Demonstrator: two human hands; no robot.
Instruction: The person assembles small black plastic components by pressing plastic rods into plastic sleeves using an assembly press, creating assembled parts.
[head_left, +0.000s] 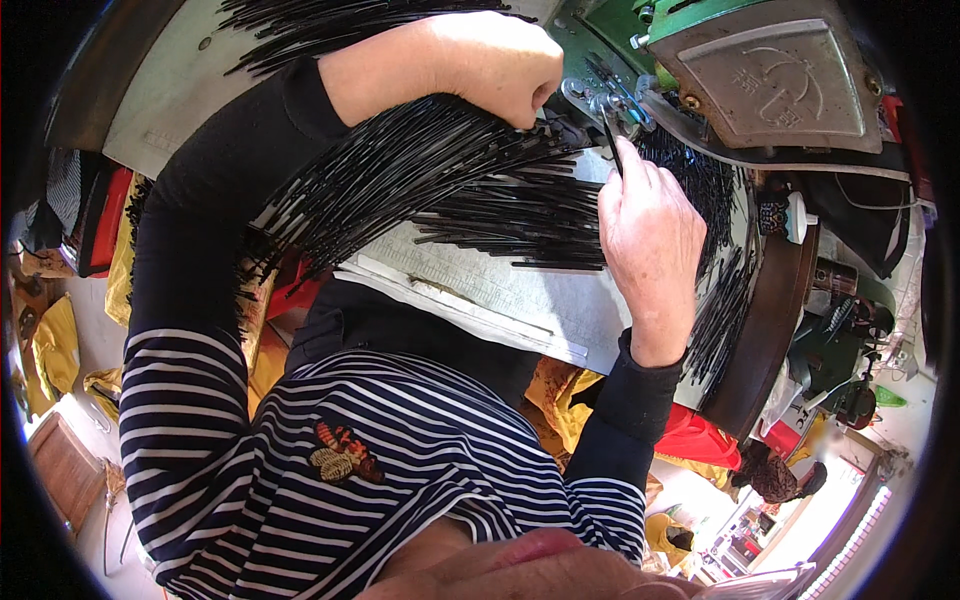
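Landmark: a green machine (760,75) with a grey metal cover plate (815,95) facing the wearer.
Black strips: thin, straight, matte to slightly glossy; one loose bundle (390,175) fans out left of the machine, a shorter bundle (530,215) lies below-left of it, and more strips (720,310) spread below it.
Held strip: a thin black strip (614,150), just left of the machine's lower part, its tip near the small metal fittings (608,100) there.
Right hand: below-left of the machine, the person's right hand (655,225) grasps that strip between thumb and fingers.
Left hand: left of the machine, the left hand (500,65) is curled over the end of the fanned bundle; its fingertips are hidden, so one cannot tell whether it grips anything.
Table: a pale table (480,265) with a brown edge (770,330) extends left of and below the machine.
Room: red cloth (700,440) lies below the machine; yellow cloth (55,345) and a brown wooden board (65,465) are far to its left.
Writing: raised characters and an umbrella-like emblem mark the machine's cover plate; faint printing runs along the table.
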